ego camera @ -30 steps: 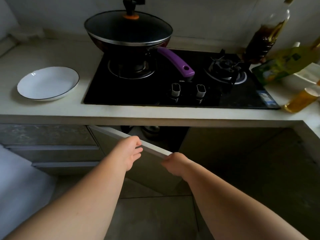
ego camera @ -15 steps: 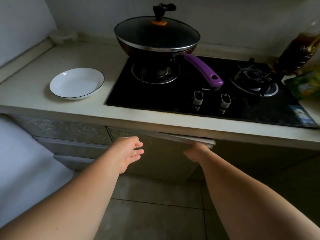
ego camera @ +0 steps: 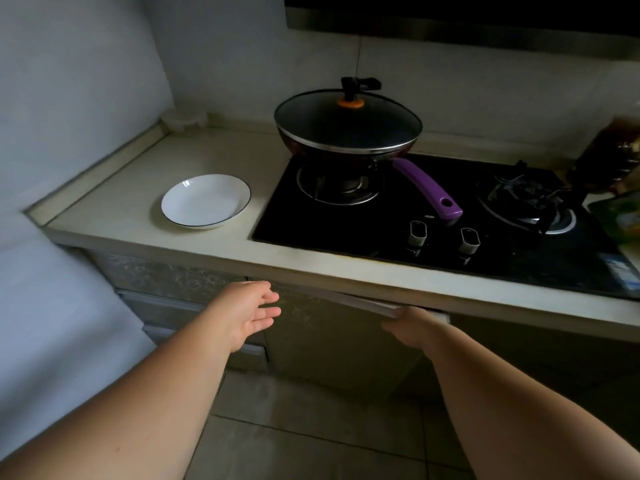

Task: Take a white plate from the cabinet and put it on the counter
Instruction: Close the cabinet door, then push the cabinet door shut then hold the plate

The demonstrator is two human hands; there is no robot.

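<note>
Dim kitchen: pale walls (ego camera: 86, 81), tiled floor (ego camera: 311, 427), black hob (ego camera: 346, 230).

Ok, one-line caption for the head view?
Plate on counter; right hand on cabinet door, left hand open.

Swinging shut — cabinet door (ego camera: 346, 327) now nearly flush under the counter edge (ego camera: 346, 275), dark opening behind it gone from sight. Pressing at the door's top corner, right hand (ego camera: 412, 329); hanging loose off the door with fingers spread — left hand (ego camera: 247, 315).
</note>
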